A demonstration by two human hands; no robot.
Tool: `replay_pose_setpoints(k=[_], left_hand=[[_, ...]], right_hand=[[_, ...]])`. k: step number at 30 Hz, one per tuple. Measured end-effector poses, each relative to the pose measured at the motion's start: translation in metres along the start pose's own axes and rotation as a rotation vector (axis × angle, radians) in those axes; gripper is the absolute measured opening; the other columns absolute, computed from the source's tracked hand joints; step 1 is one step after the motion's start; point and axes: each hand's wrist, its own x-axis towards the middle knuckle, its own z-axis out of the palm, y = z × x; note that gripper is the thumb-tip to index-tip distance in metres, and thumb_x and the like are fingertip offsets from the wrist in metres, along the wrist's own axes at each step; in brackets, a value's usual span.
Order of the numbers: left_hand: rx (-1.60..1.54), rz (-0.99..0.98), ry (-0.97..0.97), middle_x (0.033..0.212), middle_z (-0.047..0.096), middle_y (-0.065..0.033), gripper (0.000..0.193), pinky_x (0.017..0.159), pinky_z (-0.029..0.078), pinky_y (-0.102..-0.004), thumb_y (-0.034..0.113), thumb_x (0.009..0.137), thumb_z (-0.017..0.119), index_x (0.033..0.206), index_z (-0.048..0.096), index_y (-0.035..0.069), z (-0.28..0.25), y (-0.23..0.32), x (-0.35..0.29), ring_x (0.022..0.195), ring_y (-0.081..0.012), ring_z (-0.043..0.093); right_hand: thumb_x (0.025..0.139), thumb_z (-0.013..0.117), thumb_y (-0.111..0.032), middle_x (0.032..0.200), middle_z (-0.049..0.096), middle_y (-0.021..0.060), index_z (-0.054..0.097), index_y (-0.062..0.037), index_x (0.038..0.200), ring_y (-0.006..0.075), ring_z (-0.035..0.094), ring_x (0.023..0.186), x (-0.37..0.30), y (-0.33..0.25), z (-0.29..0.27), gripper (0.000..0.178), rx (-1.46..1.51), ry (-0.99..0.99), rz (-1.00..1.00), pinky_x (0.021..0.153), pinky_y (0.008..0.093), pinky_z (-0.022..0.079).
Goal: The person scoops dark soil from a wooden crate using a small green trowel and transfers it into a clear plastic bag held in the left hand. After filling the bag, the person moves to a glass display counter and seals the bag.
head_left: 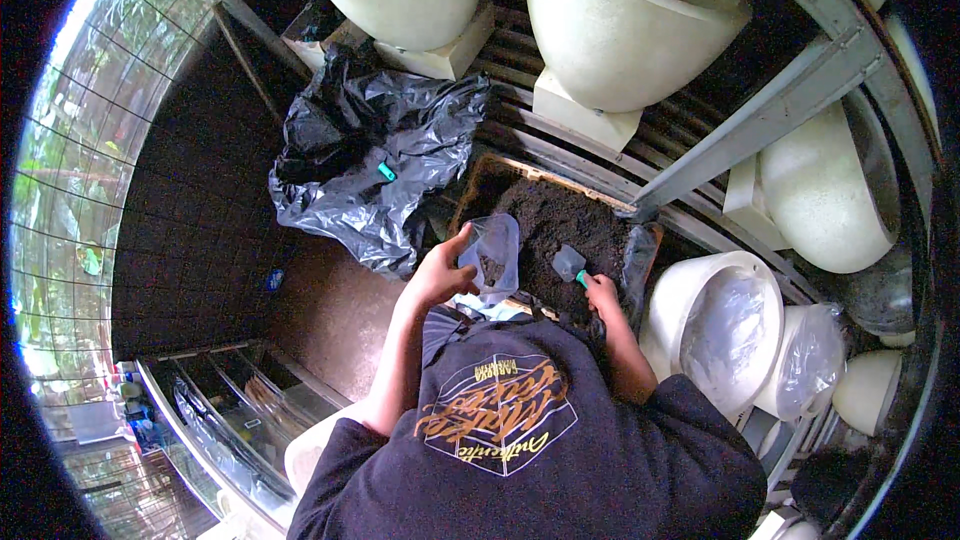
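Note:
In my left hand point(440, 272) is a translucent plastic container point(510, 252), tilted, with a little dark soil visible inside. The fingers and thumb close on its left side. My right hand point(603, 297) grips the green handle of a small trowel point(568, 261). Its grey blade rests at the surface of the dark soil point(552, 218), to the right of the container. A rectangular tray point(528, 170) with a brownish rim bears the soil in front of my body. Part of the tray's near side is hidden behind the container and my shirt.
Left of the tray lies a crumpled black plastic bag point(345, 210) with a small green object point(387, 171) on it. Large cream planters point(610, 50) stand beyond on slats; a slanted metal post point(740, 130) rises at right. Plastic-lined pots point(665, 325) sit nearby, and a glass-topped case point(225, 410) stands lower left.

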Motion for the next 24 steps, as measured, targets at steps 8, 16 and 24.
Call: replay_pose_setpoints(k=[8, 16, 24], left_hand=[[0.036, 0.027, -0.082, 0.112, 0.062, -0.017, 0.076, 0.062, 0.053, -0.03, -0.003, 0.076, 0.053, 0.146, 0.022, 0.0, 0.009, 0.017, 0.008, 0.065, -0.0175, 0.067], [0.171, 0.018, -0.154, 0.125, 0.056, -0.0203, 0.078, 0.065, 0.052, -0.0294, -0.003, 0.075, 0.055, 0.146, 0.023, -0.001, 0.024, 0.043, 0.023, 0.067, -0.0145, 0.065], [0.118, 0.059, -0.108, 0.125, 0.057, -0.0193, 0.077, 0.066, 0.053, -0.0284, -0.004, 0.076, 0.054, 0.146, 0.022, -0.001, 0.013, 0.013, 0.024, 0.069, -0.0164, 0.066]], right_hand=[[0.092, 0.058, -0.03, 0.062, 0.05, 0.0009, 0.056, -0.0093, 0.093, 0.0068, 0.039, 0.041, -0.079, -0.068, -0.062, 0.021, 0.25, -0.039, -0.07, 0.036, 0.0232, 0.032], [0.091, 0.061, -0.02, 0.075, 0.056, 0.002, 0.057, -0.001, 0.096, 0.0102, 0.053, 0.07, -0.162, -0.165, -0.087, 0.02, 0.079, 0.092, -0.877, 0.063, 0.0308, 0.045], [0.093, 0.057, -0.028, 0.063, 0.054, 0.0029, 0.056, -0.0023, 0.086, 0.0106, 0.046, 0.048, -0.072, -0.086, -0.083, 0.027, -0.133, 0.165, -0.381, 0.043, 0.0287, 0.036]])
